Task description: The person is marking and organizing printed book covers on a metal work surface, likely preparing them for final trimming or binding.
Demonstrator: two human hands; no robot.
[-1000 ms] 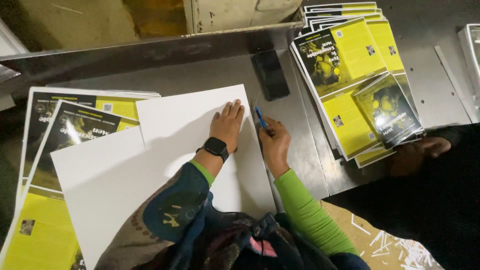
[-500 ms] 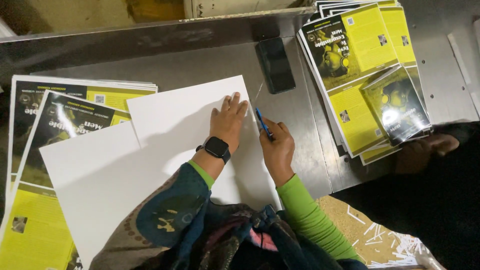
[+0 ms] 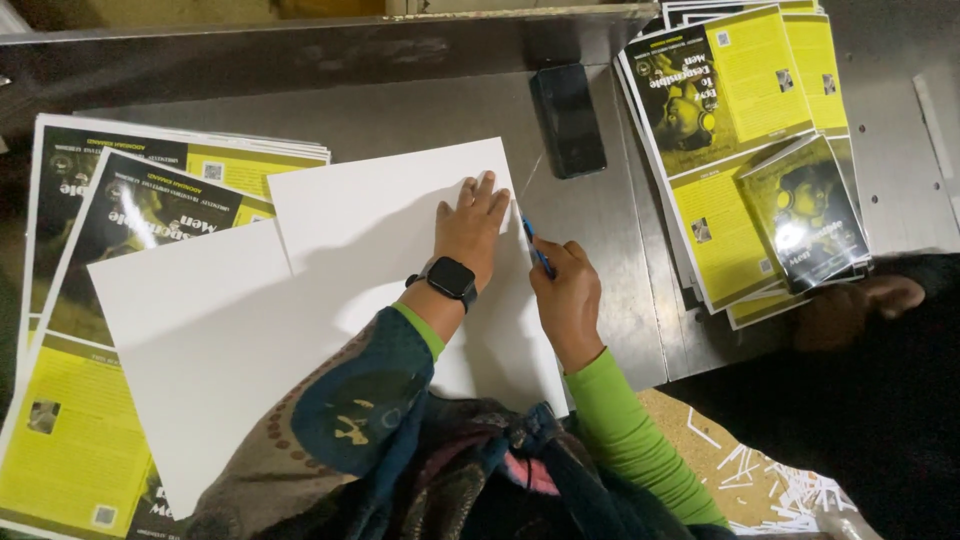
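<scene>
We are finding our right hand (image 3: 567, 300) gripping a blue cutter (image 3: 536, 246) at the white sheet's (image 3: 380, 215) right edge — our left hand (image 3: 470, 225) is pressing flat just beside it. Beyond the blade, a black phone (image 3: 570, 118) is lying; yellow printed covers (image 3: 740, 140) are sitting further right.

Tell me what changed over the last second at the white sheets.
The right hand drew the blue cutter slightly down the right edge of the top white sheet, toward the person. The left hand stayed flat on that sheet. The black phone and printed stacks did not move on the table.
</scene>
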